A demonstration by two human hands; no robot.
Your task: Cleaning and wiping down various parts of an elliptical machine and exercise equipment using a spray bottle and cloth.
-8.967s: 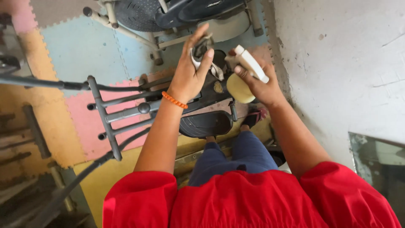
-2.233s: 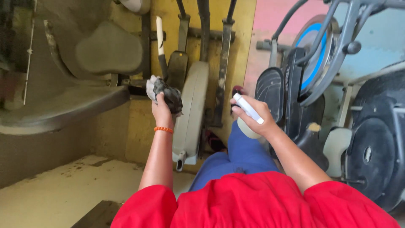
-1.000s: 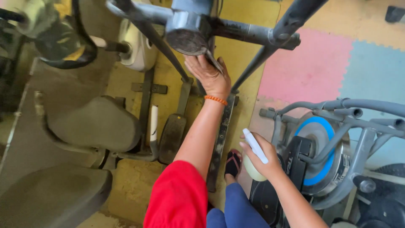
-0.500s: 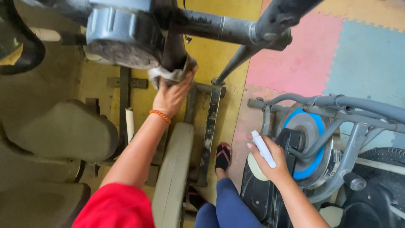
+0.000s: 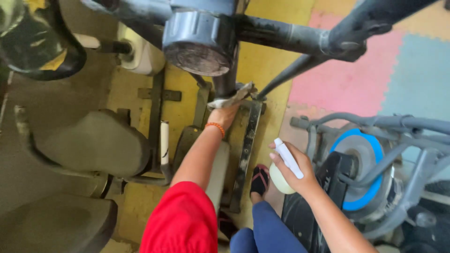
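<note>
Grey cloth [image 5: 233,96] was pressed against the dark machine post [image 5: 226,82] by the left hand [image 5: 224,115]; the right hand [image 5: 295,171] gripped a white spray bottle [image 5: 284,168].

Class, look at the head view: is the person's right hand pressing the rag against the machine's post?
No. The right hand holds a white spray bottle away from the post, while the left hand presses the rag there.

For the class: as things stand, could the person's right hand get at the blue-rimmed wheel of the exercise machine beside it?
Probably yes. The right hand hangs just left of the blue-rimmed wheel, with only open space and a thin grey frame tube between them. But it is full: it grips a white spray bottle, so only knuckles or the bottle could touch.
</note>
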